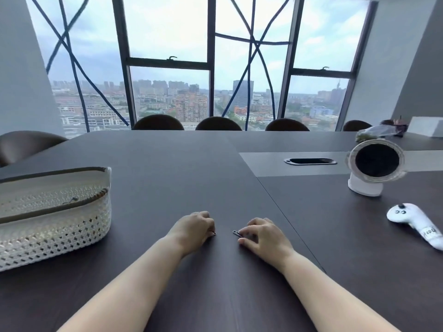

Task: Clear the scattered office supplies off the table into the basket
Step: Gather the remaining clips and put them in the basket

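We see the basket left on the table, fan and controller right, chairs behind.

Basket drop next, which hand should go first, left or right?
Left. The left hand lies nearer the basket on the table's left side; the right hand, at a paper clip, would cross over.

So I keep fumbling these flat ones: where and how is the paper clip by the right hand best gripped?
The paper clip lies flat on the table, its free end pointing left, away from the right hand. Probably best to come from above and pinch its long sides with fingertips, or tip up that free end first, as nothing stands proud.
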`<state>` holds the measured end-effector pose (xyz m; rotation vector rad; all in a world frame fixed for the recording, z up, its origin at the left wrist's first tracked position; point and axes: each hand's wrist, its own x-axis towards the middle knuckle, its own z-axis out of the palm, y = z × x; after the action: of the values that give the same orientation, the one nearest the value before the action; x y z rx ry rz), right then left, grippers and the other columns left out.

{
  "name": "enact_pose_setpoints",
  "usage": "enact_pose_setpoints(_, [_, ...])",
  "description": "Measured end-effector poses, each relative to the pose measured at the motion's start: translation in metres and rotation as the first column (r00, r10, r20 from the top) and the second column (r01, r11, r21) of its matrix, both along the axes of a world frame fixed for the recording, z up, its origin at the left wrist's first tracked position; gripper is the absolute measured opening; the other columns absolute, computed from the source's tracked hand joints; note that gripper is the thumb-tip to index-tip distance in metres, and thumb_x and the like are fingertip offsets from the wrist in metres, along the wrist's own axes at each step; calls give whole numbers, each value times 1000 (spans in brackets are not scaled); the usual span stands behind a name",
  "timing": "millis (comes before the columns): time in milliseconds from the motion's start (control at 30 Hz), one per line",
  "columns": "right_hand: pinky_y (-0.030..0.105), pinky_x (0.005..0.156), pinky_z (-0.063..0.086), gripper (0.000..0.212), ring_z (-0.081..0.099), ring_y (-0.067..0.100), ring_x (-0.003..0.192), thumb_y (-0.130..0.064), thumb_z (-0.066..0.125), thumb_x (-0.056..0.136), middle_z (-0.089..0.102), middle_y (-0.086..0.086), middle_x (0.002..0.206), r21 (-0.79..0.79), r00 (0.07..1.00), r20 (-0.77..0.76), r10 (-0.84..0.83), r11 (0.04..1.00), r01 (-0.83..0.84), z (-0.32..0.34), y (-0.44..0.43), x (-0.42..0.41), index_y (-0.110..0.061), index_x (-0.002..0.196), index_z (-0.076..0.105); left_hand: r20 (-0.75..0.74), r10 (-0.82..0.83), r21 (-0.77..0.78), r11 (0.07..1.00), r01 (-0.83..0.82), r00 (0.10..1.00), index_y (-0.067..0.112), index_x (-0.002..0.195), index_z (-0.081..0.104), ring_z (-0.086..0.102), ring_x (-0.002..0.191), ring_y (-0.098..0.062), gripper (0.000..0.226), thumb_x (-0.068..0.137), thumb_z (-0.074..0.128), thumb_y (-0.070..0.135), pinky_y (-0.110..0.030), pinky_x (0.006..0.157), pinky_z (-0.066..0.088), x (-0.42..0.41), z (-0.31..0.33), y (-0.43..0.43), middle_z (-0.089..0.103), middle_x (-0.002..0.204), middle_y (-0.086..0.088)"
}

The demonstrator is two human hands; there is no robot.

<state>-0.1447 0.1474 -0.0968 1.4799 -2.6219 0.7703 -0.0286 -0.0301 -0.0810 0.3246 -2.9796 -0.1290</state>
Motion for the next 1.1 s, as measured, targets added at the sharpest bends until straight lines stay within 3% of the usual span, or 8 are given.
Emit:
enact_pose_setpoints(233, [23, 78, 41, 10, 47, 10, 84, -25, 62, 85, 53, -7, 88, -40, 996, 79, -49, 998, 52, 1, -7, 11, -19, 89, 70, 23, 150, 140, 978, -152, 988, 12, 104, 54, 53, 108, -22, 26, 94, 46, 35, -30, 89, 42, 22, -7, -4, 53, 115, -3])
enact_pose_setpoints(467, [29, 90, 40, 4, 52, 21, 107, -24, 48, 92, 55, 1, 110, 186, 984, 138, -116, 978, 90, 12, -12, 24, -22, 90, 51, -84, 128, 139, 984, -115, 988, 11, 100, 50, 57, 97, -27, 22, 95, 43, 31, -34, 83, 44, 39, -6, 4, 57, 110, -5])
enact_pose_setpoints(567, [34, 84, 39, 5, 51, 24, 99, -21, 40, 94, 54, 2, 103, 247, 982, 136, -132, 964, 96, 15, -16, 26, -19, 91, 42, -252, 110, 75, 993, -93, 962, 13, 106, 54, 61, 91, -27, 21, 96, 43, 27, -32, 77, 45, 64, 3, 1, 57, 109, -3])
enact_pose_setpoints(700, [40, 67, 38, 15, 41, 21, 63, -11, 32, 93, 45, -1, 66, -33, 965, 260, -43, 998, 54, 17, -37, 46, -17, 80, 32, -534, 124, -24, 987, -162, 836, 13, 96, 62, 65, 72, -31, 22, 93, 46, 28, -31, 59, 45, 114, 30, -22, 62, 93, -6])
enact_pose_setpoints(800, [36, 59, 37, 4, 43, 22, 57, -13, 36, 94, 51, 7, 67, -216, 983, 171, 61, 976, -23, 26, -68, 80, -16, 95, 38, -647, 158, -83, 958, -274, 746, 11, 88, 56, 64, 61, -33, 29, 87, 36, 31, -33, 50, 47, 160, 54, -45, 64, 83, -8])
enact_pose_setpoints(900, [33, 61, 38, 20, 49, 26, 63, -15, 35, 95, 55, 5, 67, -352, 991, 62, 117, 932, -88, 45, -107, 115, -15, 114, 42, -694, 255, -45, 918, -394, 673, 8, 92, 60, 66, 67, -32, 30, 90, 40, 30, -38, 54, 52, 201, 78, -75, 67, 87, -10])
enact_pose_setpoints(1000, [31, 61, 35, 23, 46, 23, 62, -17, 36, 96, 41, -11, 57, -461, 981, -13, 193, 870, -178, 67, -144, 147, -13, 115, 47, -689, 357, 4, 872, -489, 631, 4, 98, 66, 67, 77, -32, 21, 91, 53, 18, -40, 65, 56, 233, 94, -109, 70, 92, -13])
enact_pose_setpoints(1100, [36, 60, 42, 22, 54, 31, 63, -18, 37, 96, 51, -3, 61, -550, 967, -73, 246, 799, -245, 91, -175, 176, -12, 111, 52, -647, 405, 22, 856, -516, 645, 6, 98, 71, 69, 83, -27, 16, 86, 62, 8, -26, 72, 48, 249, 97, -130, 73, 94, -10])
